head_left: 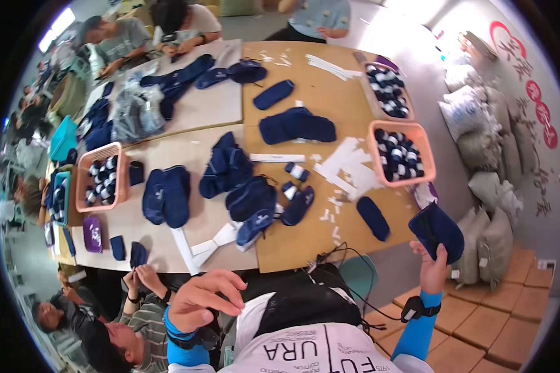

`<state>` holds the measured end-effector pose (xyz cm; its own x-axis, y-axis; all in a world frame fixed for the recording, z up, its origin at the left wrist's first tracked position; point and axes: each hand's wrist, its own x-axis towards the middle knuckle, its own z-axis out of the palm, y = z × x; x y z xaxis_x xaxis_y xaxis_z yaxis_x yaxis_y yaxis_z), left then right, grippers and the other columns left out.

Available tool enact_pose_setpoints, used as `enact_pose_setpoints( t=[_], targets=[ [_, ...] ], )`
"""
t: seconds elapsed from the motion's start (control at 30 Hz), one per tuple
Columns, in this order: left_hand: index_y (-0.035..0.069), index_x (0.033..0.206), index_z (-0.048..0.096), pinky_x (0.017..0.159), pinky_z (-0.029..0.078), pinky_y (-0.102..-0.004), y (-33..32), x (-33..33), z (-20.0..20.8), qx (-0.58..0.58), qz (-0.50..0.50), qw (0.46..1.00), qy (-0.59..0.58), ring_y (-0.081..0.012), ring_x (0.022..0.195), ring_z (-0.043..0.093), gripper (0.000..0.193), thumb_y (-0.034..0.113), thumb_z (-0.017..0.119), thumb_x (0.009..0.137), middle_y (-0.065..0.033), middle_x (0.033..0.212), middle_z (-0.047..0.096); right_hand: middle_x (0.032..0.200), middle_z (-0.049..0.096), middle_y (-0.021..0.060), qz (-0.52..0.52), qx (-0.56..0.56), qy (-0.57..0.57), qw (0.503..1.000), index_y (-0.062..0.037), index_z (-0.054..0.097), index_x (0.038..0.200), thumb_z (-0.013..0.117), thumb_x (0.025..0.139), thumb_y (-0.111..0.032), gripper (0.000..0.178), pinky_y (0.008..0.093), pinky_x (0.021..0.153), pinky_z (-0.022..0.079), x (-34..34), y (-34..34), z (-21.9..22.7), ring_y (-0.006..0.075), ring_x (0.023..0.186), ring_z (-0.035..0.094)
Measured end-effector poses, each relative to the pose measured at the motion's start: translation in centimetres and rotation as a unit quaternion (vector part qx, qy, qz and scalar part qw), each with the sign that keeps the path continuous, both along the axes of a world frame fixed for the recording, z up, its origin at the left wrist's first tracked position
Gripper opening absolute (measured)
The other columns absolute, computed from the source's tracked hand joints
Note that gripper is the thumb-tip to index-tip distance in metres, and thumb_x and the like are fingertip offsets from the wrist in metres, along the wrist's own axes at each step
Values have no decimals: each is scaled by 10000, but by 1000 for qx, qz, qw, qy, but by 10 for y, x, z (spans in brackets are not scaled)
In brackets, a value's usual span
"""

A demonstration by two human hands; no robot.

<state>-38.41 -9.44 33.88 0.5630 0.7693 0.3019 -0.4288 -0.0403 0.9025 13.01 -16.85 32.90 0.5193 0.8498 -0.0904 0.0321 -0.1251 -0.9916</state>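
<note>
On the right, beyond the table's edge, my right hand (pixel 434 266) is closed on a navy cloth slipper (pixel 437 231), thumb across its near side. The slipper is raised, its rounded end pointing away from me. My left hand (pixel 206 298) hovers before my body, fingers bent and apart, holding nothing. Nearest to it on the table lie white paper strips (pixel 214 246) and a pile of navy slippers (pixel 252 202). Another flat navy slipper (pixel 373 219) rests near the right table edge. Two small rolled navy bundles with white bands (pixel 297 171) lie mid-table.
Peach baskets of banded navy rolls stand at the right (pixel 371 152) and left (pixel 123 180). White strips (pixel 350 166) are scattered on the table. Cables (pixel 348 248) hang at the near edge. A co-worker (pixel 137 323) sits at my left. Sacks (pixel 494 242) and cartons (pixel 485 311) line the right.
</note>
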Motion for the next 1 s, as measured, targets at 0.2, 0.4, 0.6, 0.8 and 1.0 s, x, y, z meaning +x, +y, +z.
enact_pose_setpoints(
  t=[0.2, 0.4, 0.6, 0.8, 1.0],
  targets=[
    [6, 1256, 730, 1098, 432, -461, 13, 55, 6, -3, -67, 972, 226, -345, 1194, 615, 379, 180, 611, 941, -162, 1228, 698, 1070, 737, 193, -41, 24, 7, 999, 53, 600, 1231, 343, 1103, -289, 446, 388, 916, 489, 74, -17, 8, 262, 965, 669],
    [35, 1286, 706, 1077, 459, -432, -4, 134, -8, -28, -47, 927, 372, -345, 1226, 609, 357, 110, 626, 946, -156, 1265, 687, 1070, 736, 193, -17, 14, 66, 998, 47, 595, 1240, 388, 1095, -264, 400, 403, 924, 516, 128, 23, -19, 286, 990, 700],
    [15, 1261, 693, 1078, 465, -434, -31, 199, -17, -62, 9, 899, 433, -352, 1215, 636, 321, 204, 579, 1028, -137, 1244, 729, 1054, 744, 203, 44, -9, 74, 996, 63, 592, 1241, 390, 1092, -255, 405, 414, 925, 518, 177, 54, -41, 304, 988, 718],
    [38, 1264, 693, 1046, 492, -437, -61, 223, -1, -69, 49, 899, 429, -375, 1191, 640, 304, 145, 588, 998, -164, 1233, 712, 1061, 749, 195, 94, 1, 85, 992, 76, 607, 1251, 384, 1092, -247, 424, 415, 911, 524, 183, 62, -34, 314, 988, 727],
    [30, 1260, 691, 1045, 492, -431, -115, 212, 4, -79, 100, 901, 415, -366, 1180, 648, 299, 158, 575, 1015, -164, 1232, 714, 1092, 745, 195, 133, 41, 80, 987, 73, 606, 1286, 386, 1089, -226, 420, 422, 882, 547, 164, 47, -17, 322, 957, 736]
  ],
)
